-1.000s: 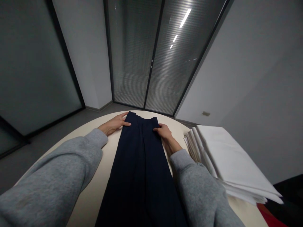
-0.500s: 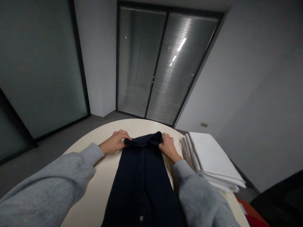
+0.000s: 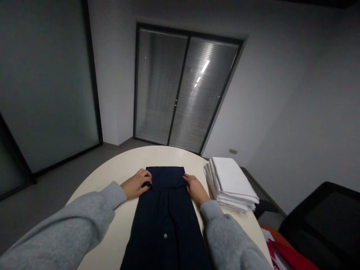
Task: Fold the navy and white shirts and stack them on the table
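Observation:
A dark navy garment (image 3: 165, 221) lies lengthwise on the round cream table (image 3: 112, 232), a small pale button showing on its front. Its far end is folded over into a flat band. My left hand (image 3: 137, 183) is at the left edge of that band, fingers curled and the thumb near them, pinching the cloth. On the opposite side, my right hand (image 3: 196, 187) grips the band's right edge between thumb and fingers.
A stack of folded white cloths (image 3: 230, 182) stands on the table's right side. Beyond the right edge are a black chair (image 3: 323, 221) and red items (image 3: 289, 255). Glass doors (image 3: 182, 93) are behind the table.
The garment's far end, raised and bunched before, now lies folded flat towards me. Both hands have come down and nearer with it. The view has shifted, showing more of the chair.

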{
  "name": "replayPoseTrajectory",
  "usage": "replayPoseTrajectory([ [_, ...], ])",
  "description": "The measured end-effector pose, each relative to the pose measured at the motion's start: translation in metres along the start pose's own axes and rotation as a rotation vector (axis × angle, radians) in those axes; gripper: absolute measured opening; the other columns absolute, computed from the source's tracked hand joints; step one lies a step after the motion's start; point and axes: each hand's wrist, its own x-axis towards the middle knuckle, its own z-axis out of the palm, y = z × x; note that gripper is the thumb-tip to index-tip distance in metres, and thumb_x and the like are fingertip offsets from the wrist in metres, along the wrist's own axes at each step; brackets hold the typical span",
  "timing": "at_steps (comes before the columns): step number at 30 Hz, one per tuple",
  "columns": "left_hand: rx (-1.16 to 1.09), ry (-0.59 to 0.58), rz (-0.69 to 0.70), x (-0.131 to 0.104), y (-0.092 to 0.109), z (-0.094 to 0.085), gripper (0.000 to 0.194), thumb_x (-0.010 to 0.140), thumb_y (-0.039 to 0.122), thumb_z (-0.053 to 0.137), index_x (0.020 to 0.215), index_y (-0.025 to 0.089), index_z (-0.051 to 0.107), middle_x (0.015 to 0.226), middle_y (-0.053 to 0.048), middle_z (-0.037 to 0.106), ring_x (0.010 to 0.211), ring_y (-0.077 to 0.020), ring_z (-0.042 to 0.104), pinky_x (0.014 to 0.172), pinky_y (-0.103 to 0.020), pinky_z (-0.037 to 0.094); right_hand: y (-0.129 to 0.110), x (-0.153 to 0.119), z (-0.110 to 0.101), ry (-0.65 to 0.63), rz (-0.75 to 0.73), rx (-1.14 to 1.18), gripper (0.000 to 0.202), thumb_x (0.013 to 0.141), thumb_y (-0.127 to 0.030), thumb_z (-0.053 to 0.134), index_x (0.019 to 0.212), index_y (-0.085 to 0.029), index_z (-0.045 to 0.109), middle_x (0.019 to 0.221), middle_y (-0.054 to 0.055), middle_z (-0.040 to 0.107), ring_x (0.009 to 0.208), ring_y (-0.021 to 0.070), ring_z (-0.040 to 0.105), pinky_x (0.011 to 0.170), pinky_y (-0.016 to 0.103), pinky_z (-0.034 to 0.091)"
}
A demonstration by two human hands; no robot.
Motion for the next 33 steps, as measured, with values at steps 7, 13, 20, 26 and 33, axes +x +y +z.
replayPoseTrajectory([
  [7,0.154,0.088,0.064,-0.001,-0.003,-0.005,0.016,0.091,0.012,0.061,0.099,0.021,0.071,0.118,-0.009,0.061,0.115,-0.0259,0.056,0.103,-0.042,0.052,0.006,-0.005,0.001,-0.022,-0.062,-0.018,0.067,0.081,0.004,0.047,0.144,-0.011,0.063,0.151,0.014,0.06,0.139,0.0257,0.057,0.119,0.037,0.044],
  [13,0.41,0.003,0.163,-0.001,-0.002,-0.014,0.023,0.094,0.009,0.058,0.104,0.02,0.075,0.134,-0.014,0.059,0.128,-0.028,0.053,0.101,-0.041,0.055,0.012,-0.007,0.01,-0.033,-0.055,0.059,0.071,0.086,0.001,0.042,0.155,-0.013,0.051,0.158,0.013,0.052,0.145,0.0252,0.051,0.123,0.041,0.04],
  [20,0.467,-0.065,0.162,0.001,0.006,-0.02,0.047,0.089,0.008,0.063,0.132,0.025,0.067,0.146,-0.01,0.055,0.131,-0.0288,0.051,0.106,-0.044,0.048,0.018,-0.008,0.015,-0.026,-0.041,0.107,0.068,0.091,-0.003,0.04,0.159,-0.01,0.043,0.162,0.017,0.046,0.149,0.0246,0.045,0.126,0.041,0.035],
  [26,0.454,-0.098,0.109,0.014,-0.001,-0.015,0.03,0.099,0.01,0.051,0.111,0.026,0.073,0.112,-0.012,0.065,0.112,-0.0293,0.057,0.09,-0.043,0.048,0.012,-0.009,0.01,-0.011,-0.01,0.098,0.061,0.103,-0.016,0.04,0.163,-0.022,0.037,0.159,0.015,0.051,0.148,0.0246,0.046,0.124,0.046,0.037],
  [33,0.571,-0.064,0.042,0.027,-0.011,-0.01,0.026,0.099,0.01,0.05,0.104,0.026,0.071,0.109,-0.01,0.064,0.105,-0.0264,0.059,0.082,-0.039,0.049,0.013,-0.005,0.009,-0.042,0.106,0.063,0.06,0.105,-0.022,0.038,0.164,-0.033,0.035,0.159,0.007,0.053,0.147,0.0356,0.043,0.123,0.07,0.019],
])
